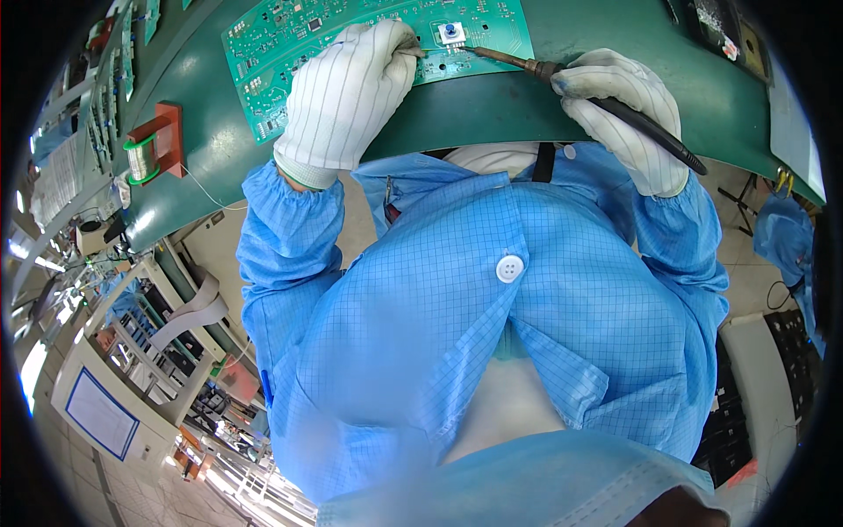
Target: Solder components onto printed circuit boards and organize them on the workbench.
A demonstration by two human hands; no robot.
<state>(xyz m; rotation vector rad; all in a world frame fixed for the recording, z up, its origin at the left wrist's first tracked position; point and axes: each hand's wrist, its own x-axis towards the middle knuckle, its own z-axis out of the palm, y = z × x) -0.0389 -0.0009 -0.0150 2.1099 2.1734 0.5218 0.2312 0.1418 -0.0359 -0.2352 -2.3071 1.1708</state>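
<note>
A green circuit board (369,16) lies on the green work surface, with a white, blue-topped component (451,34) near its front edge. My left hand (351,92), in a white striped glove, rests over the board with fingers pinched on a thin solder wire just left of that component. My right hand (619,110), gloved alike, grips a soldering iron (505,58) by its black handle. Its tip points left and meets the board at the pins along the component's near side. Whether the tip touches wire or pin is too small to tell.
A spool of solder wire (140,160) sits on a red-brown holder (169,132) to the left, its strand trailing toward my left sleeve. A dark device (724,35) stands at the far right. More boards (110,97) stand upright at the far left.
</note>
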